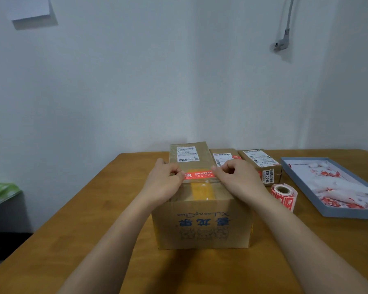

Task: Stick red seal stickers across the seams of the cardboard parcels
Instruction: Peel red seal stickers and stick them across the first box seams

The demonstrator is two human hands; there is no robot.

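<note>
A wooden table (72, 240) with a smooth orange-brown top filled the near scene. On it, nearest, stood a big box (202, 225) of plain corrugated cardboard, cube-like, with blue print on its near face and a glossy yellow tape (200, 190) running along its top seam.

Both forearms reached over it. The left hand (165, 183) lay at the far left of the box top, thumb and forefinger pinching the left end of a red sticker (199, 175). The right hand (235, 177) pinched the right end, its other fingers curled. The sticker, a narrow strip with white print, stretched flat between them across the tape, near the far edge of the top; whether it already touched the cardboard could not be told.

Just right of the box lay a roll (284, 195) of red stickers on a cardboard core, its tail hanging loose. Further right sat a shallow grey tray (302, 181) holding crumpled white backing paper with red scraps.

Beyond the hands stood three smaller parcels: one (189, 154) taped and labelled, a second (223, 158), and a third (261, 164) with white labels and red stickers. Behind them rose a pale wall.
</note>
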